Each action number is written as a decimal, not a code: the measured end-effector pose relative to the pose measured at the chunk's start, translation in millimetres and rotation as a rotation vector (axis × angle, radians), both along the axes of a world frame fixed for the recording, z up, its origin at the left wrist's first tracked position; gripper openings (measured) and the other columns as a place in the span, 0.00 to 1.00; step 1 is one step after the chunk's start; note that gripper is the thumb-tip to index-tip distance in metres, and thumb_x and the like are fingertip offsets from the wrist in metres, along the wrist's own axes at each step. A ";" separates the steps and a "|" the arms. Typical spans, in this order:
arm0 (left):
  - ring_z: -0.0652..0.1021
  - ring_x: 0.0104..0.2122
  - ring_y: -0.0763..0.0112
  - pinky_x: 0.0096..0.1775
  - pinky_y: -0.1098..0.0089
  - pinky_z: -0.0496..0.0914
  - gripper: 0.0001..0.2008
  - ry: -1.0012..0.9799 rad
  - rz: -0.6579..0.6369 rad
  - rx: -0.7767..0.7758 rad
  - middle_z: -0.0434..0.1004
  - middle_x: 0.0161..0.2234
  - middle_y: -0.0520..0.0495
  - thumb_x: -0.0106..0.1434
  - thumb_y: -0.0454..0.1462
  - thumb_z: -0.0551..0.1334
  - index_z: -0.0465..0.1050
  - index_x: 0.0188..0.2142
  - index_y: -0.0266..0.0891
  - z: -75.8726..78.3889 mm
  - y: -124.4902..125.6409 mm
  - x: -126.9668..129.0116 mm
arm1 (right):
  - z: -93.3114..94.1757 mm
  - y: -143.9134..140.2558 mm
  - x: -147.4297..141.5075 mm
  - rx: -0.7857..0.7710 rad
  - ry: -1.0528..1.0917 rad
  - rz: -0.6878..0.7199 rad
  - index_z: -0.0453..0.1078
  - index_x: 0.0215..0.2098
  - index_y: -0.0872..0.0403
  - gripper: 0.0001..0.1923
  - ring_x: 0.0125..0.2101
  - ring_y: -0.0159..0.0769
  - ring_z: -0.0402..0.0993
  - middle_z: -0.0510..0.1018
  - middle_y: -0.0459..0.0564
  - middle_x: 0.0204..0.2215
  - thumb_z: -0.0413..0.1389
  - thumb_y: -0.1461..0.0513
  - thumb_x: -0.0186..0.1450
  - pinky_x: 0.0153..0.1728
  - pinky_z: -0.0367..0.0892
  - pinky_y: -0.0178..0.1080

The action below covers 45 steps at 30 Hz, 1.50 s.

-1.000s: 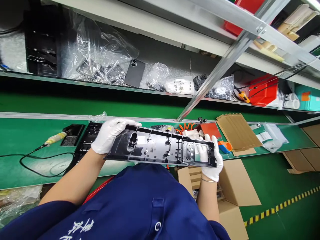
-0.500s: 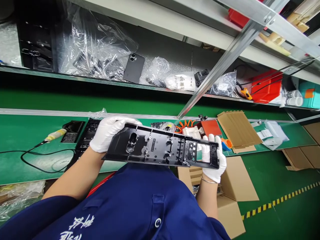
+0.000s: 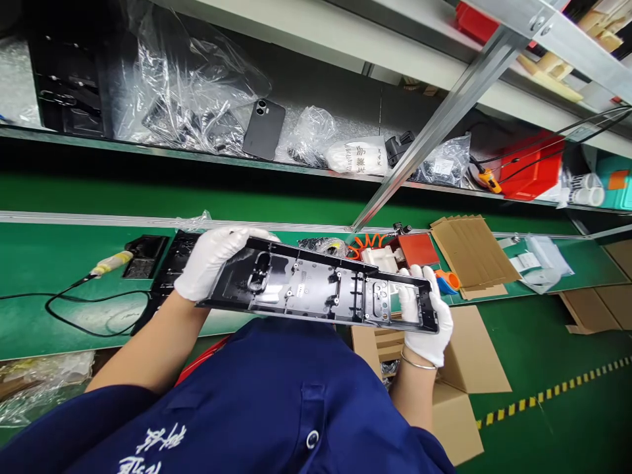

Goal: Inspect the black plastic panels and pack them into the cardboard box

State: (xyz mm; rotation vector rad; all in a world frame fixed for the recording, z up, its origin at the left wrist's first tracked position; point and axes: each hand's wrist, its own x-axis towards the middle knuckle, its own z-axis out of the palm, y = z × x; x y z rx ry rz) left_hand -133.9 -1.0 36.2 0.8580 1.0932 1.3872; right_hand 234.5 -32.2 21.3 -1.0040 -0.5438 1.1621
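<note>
Between my white-gloved hands I hold a long black plastic housing [image 3: 316,288], its hollow inner side with ribs and screw posts facing up. My left hand [image 3: 213,262] is closed around its wider left end, with the fingertips behind the far edge. At the narrower right end, my right hand [image 3: 430,322] grips the frame, and some fingers show through a rectangular opening. The housing is raised in front of my body and slopes down to the right. Behind my left forearm lies another black plastic part [image 3: 172,266] on the green bench.
A yellow-handled corded tool [image 3: 111,263] lies on the bench at left. Cardboard sheets [image 3: 471,257] and a red box [image 3: 417,250] lie at right. An open carton [image 3: 464,355] stands below. A metal post [image 3: 444,125] crosses before the shelf holding bags and a phone [image 3: 264,130].
The housing has tilted slightly, its right end lower and its inside catching more light. Both hands keep their grip; the whole view has shifted a little.
</note>
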 end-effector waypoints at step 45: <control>0.85 0.36 0.61 0.44 0.69 0.79 0.15 0.323 0.047 -0.009 0.86 0.34 0.48 0.53 0.53 0.70 0.87 0.31 0.46 62.1 -38.1 25.8 | -85.7 24.6 -4.5 -0.156 0.161 0.214 0.76 0.53 0.50 0.22 0.55 0.43 0.78 0.79 0.51 0.57 0.57 0.60 0.61 0.57 0.75 0.51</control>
